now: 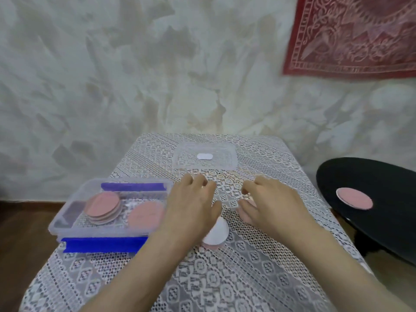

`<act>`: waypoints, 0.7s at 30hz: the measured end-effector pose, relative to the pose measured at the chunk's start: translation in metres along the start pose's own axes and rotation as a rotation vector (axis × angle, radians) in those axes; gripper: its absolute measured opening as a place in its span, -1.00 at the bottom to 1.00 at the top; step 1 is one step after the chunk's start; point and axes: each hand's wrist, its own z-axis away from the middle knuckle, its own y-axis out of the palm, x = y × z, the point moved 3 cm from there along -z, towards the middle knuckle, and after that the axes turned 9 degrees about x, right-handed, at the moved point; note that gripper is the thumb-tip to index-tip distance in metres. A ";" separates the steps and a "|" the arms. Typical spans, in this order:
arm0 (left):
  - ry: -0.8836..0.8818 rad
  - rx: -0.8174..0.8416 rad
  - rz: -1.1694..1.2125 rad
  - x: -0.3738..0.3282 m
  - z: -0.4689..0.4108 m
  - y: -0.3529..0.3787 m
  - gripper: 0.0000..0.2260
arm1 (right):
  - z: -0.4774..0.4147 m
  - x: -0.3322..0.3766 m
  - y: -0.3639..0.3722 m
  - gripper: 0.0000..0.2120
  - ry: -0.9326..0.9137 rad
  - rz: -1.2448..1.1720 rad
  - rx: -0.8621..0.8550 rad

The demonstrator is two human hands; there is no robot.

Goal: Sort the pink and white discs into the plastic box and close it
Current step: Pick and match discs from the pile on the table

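Several pink discs [104, 207] already lie in the plastic box [59, 221], which hugs the worktop's [225, 278] left edge. So sorting looks partly done and closing is still to come. The left grip [191, 206] hovers, fingers loosely curled, thumb by a tilted white disc [216, 234] — pinched or not, I cannot tell. The lid [225, 163] lies far, unfitted, with bare lace before it. The right grip [270, 203] curls over something pink, its hold unclear. One stray disc [354, 198] sits on a black round surface [382, 221] past the right edge — an awkward reach.
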 end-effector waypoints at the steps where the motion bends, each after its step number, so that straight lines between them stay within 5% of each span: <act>1: 0.016 0.020 0.014 -0.008 -0.001 0.008 -0.58 | 0.003 -0.009 0.006 -0.65 0.021 -0.015 0.018; 10: 0.043 0.122 0.085 -0.030 0.005 0.050 -0.58 | 0.008 -0.044 0.043 -0.72 0.048 -0.181 0.138; 16: 0.046 0.086 0.080 -0.033 0.002 0.052 -0.64 | 0.001 -0.058 0.049 -0.43 0.131 -0.331 0.207; 21: 0.026 0.116 0.136 -0.032 0.002 0.049 -0.61 | 0.000 -0.059 0.047 -0.62 0.169 -0.489 0.202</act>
